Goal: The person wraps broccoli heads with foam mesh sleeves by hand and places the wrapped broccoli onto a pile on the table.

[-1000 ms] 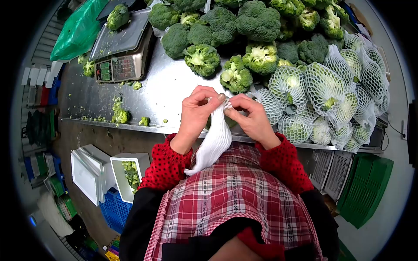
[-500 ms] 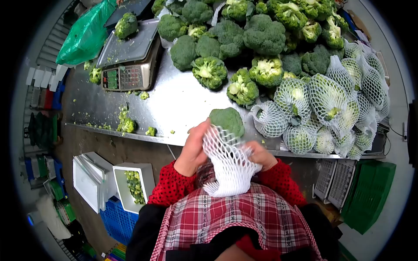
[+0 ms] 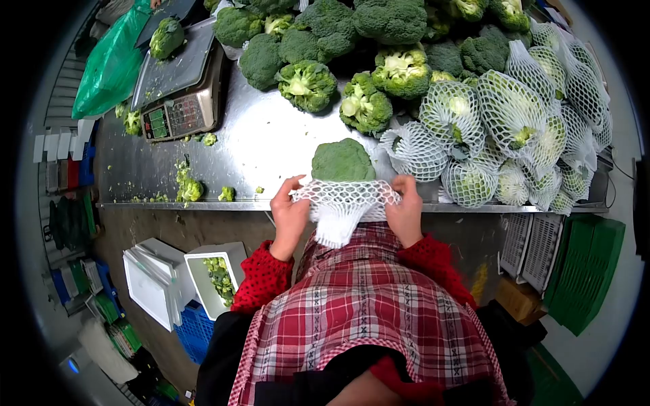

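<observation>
A white foam net sleeve [image 3: 338, 215] is stretched wide between my two hands at the table's front edge. My left hand [image 3: 290, 215] pinches its left rim, and my right hand [image 3: 406, 211] grips the right rim. Just beyond the mouth of the net, a green broccoli head [image 3: 343, 161] rests on the metal table, its near side hidden by the mesh. How far the net reaches around the broccoli I cannot tell. The lower end of the sleeve hangs toward my plaid apron.
Bare broccoli heads [image 3: 308, 86] are heaped at the back. Several netted broccoli heads [image 3: 472, 179] are piled on the right. On the left stands a weighing scale [image 3: 177, 116] with one broccoli on it. A white foam box [image 3: 237, 260] with trimmings sits below the table.
My hands have moved apart and spread the net's mouth open. The net has moved up against the near side of the broccoli head. The camera view has shifted slightly.
</observation>
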